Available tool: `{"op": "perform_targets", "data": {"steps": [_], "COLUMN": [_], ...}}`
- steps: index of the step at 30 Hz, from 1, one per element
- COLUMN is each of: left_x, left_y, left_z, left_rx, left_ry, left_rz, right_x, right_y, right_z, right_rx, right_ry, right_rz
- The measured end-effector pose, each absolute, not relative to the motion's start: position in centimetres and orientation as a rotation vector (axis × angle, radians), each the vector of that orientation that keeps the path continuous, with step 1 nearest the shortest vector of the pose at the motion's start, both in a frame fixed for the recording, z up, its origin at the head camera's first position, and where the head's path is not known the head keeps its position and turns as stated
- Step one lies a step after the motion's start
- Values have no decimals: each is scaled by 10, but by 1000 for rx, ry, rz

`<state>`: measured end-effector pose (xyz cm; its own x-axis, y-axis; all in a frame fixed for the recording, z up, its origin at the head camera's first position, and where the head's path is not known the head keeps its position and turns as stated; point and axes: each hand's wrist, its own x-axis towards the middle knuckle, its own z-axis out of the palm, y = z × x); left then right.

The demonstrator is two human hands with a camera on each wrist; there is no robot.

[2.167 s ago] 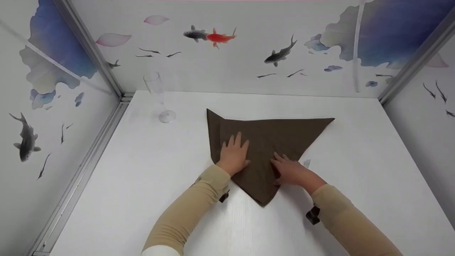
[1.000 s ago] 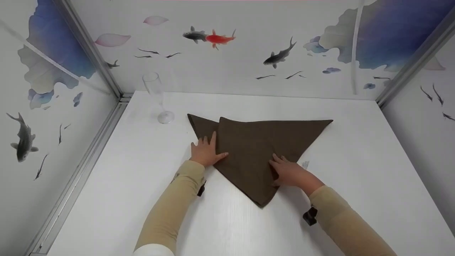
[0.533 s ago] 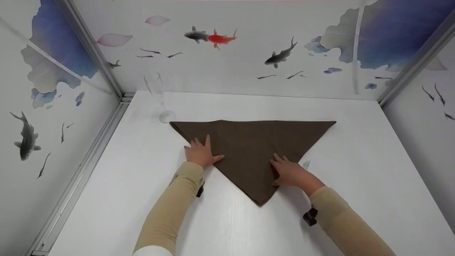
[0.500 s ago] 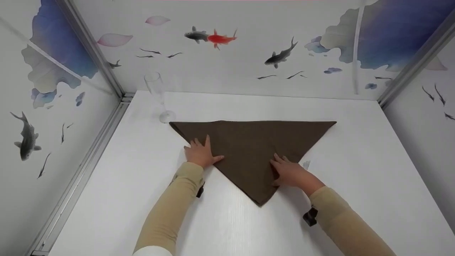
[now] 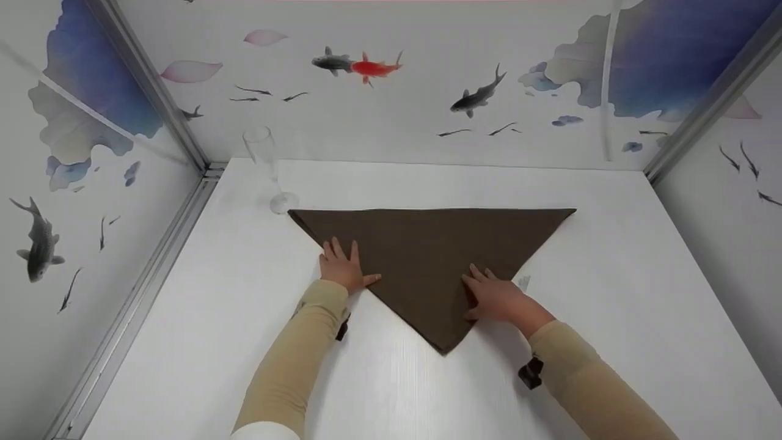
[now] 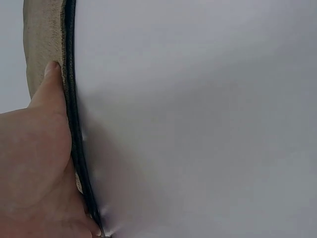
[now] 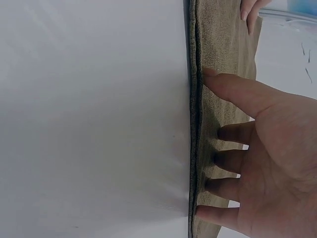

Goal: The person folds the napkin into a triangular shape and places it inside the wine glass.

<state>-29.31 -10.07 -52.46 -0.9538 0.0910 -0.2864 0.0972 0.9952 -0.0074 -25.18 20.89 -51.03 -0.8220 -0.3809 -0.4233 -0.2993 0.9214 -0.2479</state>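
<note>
Brown cloth napkin, folded to a triangle, lies flat on the white table, long edge far, point near. Left hand rests flat on its left sloping edge, fingers straight, gripping nothing. Right hand presses the right sloping edge with spread, straight fingers, also gripping nothing. Clear stemmed glass stands upright just beyond the napkin's far-left corner.

A white table carries a brown cloth and a glass.
</note>
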Motion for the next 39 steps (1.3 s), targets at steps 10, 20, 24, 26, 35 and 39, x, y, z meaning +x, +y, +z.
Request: {"op": "perform_targets", "data": {"steps": [10, 20, 24, 26, 35, 39], "left_x": [-305, -315, -323, -325, -332, -334], "left_y": [-101, -93, -94, -95, -98, -100], "left_z": [-527, -521, -526, -529, -533, -533], "left_rx": [86, 27, 30, 24, 5, 6], "left_ry": [2813, 2734, 2740, 2728, 2712, 2711], "left_rz": [-107, -177, -160, -152, -119, -142], "right_x": [-259, -269, -271, -272, -276, -277], "right_y": [209, 213, 212, 211, 208, 206], "right_z": [-509, -511, -510, -510, -512, -514], "right_rx": [-471, -471, -474, -477, -466, -457], "right_ry": [2596, 2591, 2598, 2597, 2617, 2609], "right_rz": [-223, -259, -255, -244, -254, -270]}}
